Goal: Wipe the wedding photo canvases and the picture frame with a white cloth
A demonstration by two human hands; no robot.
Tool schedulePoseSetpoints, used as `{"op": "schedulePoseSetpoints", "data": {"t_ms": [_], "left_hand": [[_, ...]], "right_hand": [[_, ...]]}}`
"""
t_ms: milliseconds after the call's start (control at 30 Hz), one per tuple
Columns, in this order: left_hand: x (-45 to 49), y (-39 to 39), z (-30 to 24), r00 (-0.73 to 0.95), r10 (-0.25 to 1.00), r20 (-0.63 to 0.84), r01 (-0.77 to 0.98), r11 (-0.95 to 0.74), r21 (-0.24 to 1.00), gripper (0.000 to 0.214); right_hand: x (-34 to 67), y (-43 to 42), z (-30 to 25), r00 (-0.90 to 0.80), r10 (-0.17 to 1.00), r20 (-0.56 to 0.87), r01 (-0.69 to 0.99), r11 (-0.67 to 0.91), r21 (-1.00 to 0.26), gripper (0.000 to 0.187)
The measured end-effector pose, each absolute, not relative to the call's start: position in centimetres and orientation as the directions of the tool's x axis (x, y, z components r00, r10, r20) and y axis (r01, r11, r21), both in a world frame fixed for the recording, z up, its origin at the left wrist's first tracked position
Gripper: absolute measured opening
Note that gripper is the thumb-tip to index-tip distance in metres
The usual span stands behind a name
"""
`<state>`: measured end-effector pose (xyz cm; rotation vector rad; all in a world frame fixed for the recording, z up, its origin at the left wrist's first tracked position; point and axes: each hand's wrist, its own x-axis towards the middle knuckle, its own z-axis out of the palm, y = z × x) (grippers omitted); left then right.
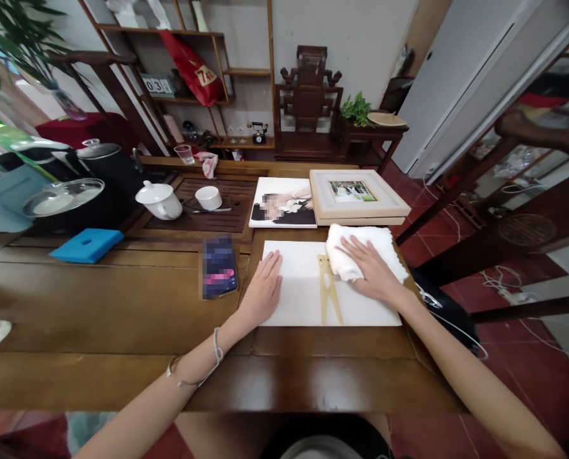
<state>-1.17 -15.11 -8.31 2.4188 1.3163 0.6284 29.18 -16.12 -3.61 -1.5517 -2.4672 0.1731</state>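
A flat white panel (298, 287) lies on the wooden table, with a tan A-shaped stand piece (331, 296) on its surface. My left hand (264, 290) rests on the panel's left edge, fingers stretched out and holding nothing. On the panel's upper right corner, my right hand (373, 268) presses a folded white cloth (380, 245) down with its palm and spread fingers. Behind the panel lie a white photo panel (284, 204) and a light wooden picture frame (360, 194) with a small photo in it, partly stacked on another frame.
A phone (220, 268) lies left of my left hand. Further left are a blue block (87, 245), a lidded white tea bowl (158, 200), a small white cup (208, 197) and a glass-lidded pot (64, 197). A dark chair (518, 229) stands beyond the table's right edge.
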Motion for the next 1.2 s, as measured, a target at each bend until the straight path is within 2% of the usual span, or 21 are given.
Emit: {"op": "schedulePoseSetpoints", "data": {"t_ms": [100, 367, 533, 733, 833, 1067, 1200], "left_hand": [[-1.1, -15.1, -8.5, 0.466, 0.851, 0.241, 0.711, -0.523, 0.471, 0.050], [-1.2, -15.3, -8.6, 0.473, 0.842, 0.257, 0.688, -0.536, 0.489, 0.050], [-1.2, -15.2, -8.6, 0.476, 0.844, 0.247, 0.687, -0.532, 0.495, 0.050], [-1.0, -15.2, -8.2, 0.474, 0.853, 0.221, 0.701, -0.517, 0.492, 0.050], [-0.9, -15.2, -8.0, 0.466, 0.859, 0.212, 0.710, -0.506, 0.490, 0.050], [-1.0, -15.2, -8.2, 0.473, 0.850, 0.232, 0.686, -0.520, 0.508, 0.049], [-1.0, -15.2, -8.2, 0.472, 0.852, 0.227, 0.689, -0.517, 0.508, 0.049]], "right_hand": [[28.8, -17.0, -3.3, -0.426, 0.901, 0.087, 0.876, 0.434, -0.212, 0.081], [27.7, -29.8, -2.2, -0.459, 0.888, 0.016, 0.879, 0.456, -0.137, 0.104], [28.5, -25.0, -2.4, -0.475, 0.880, -0.003, 0.869, 0.468, -0.161, 0.099], [28.4, -16.9, -4.0, -0.393, 0.909, 0.137, 0.903, 0.410, -0.127, 0.082], [27.8, -19.1, -3.7, -0.389, 0.915, 0.110, 0.906, 0.402, -0.135, 0.085], [27.3, -29.5, -0.8, -0.458, 0.888, -0.049, 0.883, 0.448, -0.142, 0.109], [27.9, -26.9, -0.6, -0.470, 0.877, -0.101, 0.874, 0.446, -0.195, 0.102]]}}
